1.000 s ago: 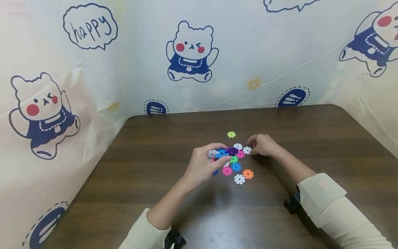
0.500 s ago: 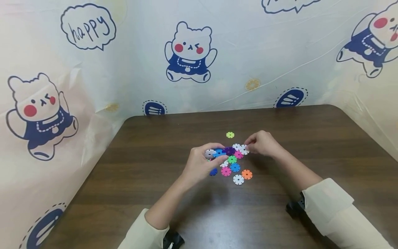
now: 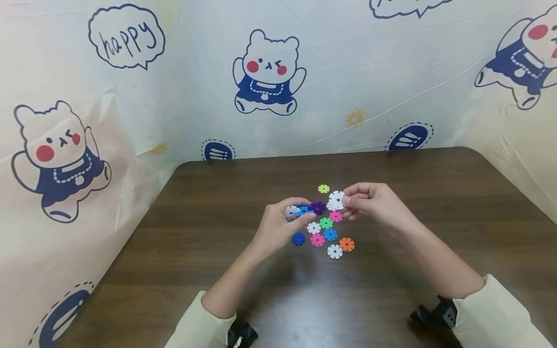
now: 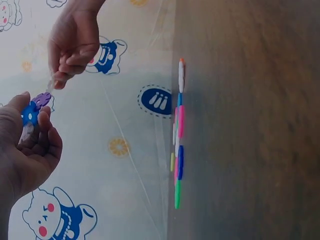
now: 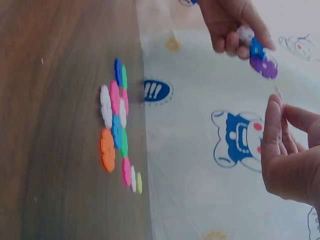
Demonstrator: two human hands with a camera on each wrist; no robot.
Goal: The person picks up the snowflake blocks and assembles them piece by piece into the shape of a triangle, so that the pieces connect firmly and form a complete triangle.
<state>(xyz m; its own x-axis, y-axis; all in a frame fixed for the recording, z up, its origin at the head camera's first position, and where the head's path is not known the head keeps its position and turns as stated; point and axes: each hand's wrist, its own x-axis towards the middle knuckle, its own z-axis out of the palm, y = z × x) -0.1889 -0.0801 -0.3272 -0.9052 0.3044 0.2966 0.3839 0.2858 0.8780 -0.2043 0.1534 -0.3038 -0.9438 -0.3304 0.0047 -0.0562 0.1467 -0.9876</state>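
Between thumb and fingers, my left hand [image 3: 275,227] grips a short chain of notched plastic discs: a white disc [image 3: 291,212], a blue disc [image 3: 303,210] and a purple disc [image 3: 317,208] at the free end. My right hand [image 3: 380,203] pinches a single white notched disc [image 3: 337,198] by its edge. In the left wrist view this white disc [image 4: 50,84] stands edge-on close to the purple disc [image 4: 42,100]. The right wrist view shows a small gap between the purple disc [image 5: 264,67] and the pinched white disc [image 5: 279,92]. Both hands are raised above the table.
Loose discs lie on the brown table [image 3: 196,261] below the hands: green [image 3: 326,223], orange [image 3: 346,244], dark blue [image 3: 298,239], several pink and white ones, and a yellow-green disc [image 3: 324,189] farthest back. A printed curtain [image 3: 174,96] hangs behind the table.
My right hand picked the white disc up from the right edge of the pile and brought it up and left toward the chain. My left hand has shifted slightly left.
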